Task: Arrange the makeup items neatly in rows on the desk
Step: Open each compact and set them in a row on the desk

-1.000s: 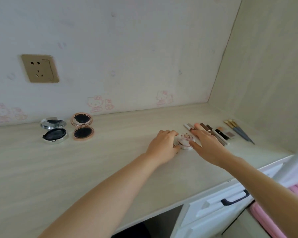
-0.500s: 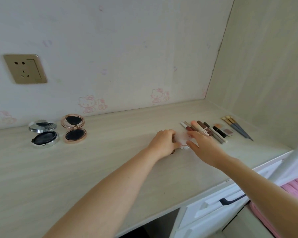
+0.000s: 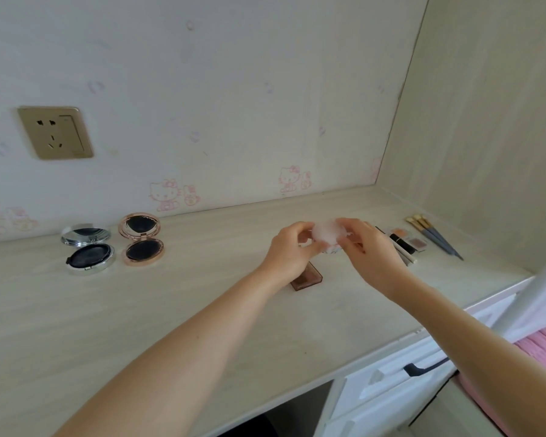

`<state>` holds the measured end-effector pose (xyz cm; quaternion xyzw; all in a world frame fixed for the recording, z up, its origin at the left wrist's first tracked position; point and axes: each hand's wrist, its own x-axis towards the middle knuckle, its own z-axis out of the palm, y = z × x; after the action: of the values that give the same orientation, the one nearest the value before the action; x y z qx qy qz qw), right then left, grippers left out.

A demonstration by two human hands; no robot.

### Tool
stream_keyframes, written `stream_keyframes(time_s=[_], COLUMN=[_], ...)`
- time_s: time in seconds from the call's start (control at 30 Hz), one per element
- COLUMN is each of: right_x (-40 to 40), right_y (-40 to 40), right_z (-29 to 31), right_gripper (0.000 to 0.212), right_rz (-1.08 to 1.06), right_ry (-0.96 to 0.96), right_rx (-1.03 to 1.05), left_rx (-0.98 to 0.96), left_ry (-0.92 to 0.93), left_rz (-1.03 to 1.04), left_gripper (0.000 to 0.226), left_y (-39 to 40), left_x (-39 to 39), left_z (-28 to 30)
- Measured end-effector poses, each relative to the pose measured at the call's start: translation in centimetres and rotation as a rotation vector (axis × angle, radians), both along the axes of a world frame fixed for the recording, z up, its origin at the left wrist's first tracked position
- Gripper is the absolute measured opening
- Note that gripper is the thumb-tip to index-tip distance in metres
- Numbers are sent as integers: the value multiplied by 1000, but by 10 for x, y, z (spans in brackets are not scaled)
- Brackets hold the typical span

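We see both hands raised above the pale wooden desk (image 3: 177,310), holding a small round pinkish-white compact (image 3: 327,235) between them. The left hand (image 3: 292,251) pinches its left edge with curled fingers and thumb; the right hand (image 3: 367,247) grips its right edge the same way. The item is blurred, so we cannot tell whether it is open.

At six o'clock of the hands, a small brown rectangular palette (image 3: 308,276) lies on the desk. At three o'clock, a row of lipsticks and pencils (image 3: 402,246), then three makeup brushes (image 3: 432,236). Far off at nine o'clock, an open rose-gold cushion compact (image 3: 142,238) sits just beside an open silver one (image 3: 88,249).
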<state>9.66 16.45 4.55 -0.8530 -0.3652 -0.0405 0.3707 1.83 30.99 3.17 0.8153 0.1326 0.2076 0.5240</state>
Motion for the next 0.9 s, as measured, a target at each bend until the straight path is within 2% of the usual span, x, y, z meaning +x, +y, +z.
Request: stream_keyframes(time_s=[0.17, 0.23, 0.3, 0.4, 0.47, 0.73, 0.9], right_x=[-22, -33, -45, -62, -74, -116, -144], right_y=[11, 18, 24, 33, 40, 72, 94], right_z=[10, 12, 14, 16, 17, 14, 6], right_gripper=[32, 31, 29, 29, 28, 27, 37], right_rz=[75, 101, 139, 192, 219, 316, 461], right_ry=[119, 143, 170, 232, 251, 221, 279], right_rx=[109, 130, 170, 203, 209, 215, 116], left_rx=[-239, -333, -526, -783, -888, -1014, -965], left_ry=[-71, -94, -122, -193, -231, -258, -214], left_rz=[15, 37, 62, 78, 64, 17, 14], left_gripper=[36, 43, 50, 39, 36, 37, 37], left_y=[10, 19, 26, 34, 39, 60, 79], left_x=[-34, -47, -60, -83, -99, -160, -192], left_z=[5, 2, 0, 4, 8, 7, -2])
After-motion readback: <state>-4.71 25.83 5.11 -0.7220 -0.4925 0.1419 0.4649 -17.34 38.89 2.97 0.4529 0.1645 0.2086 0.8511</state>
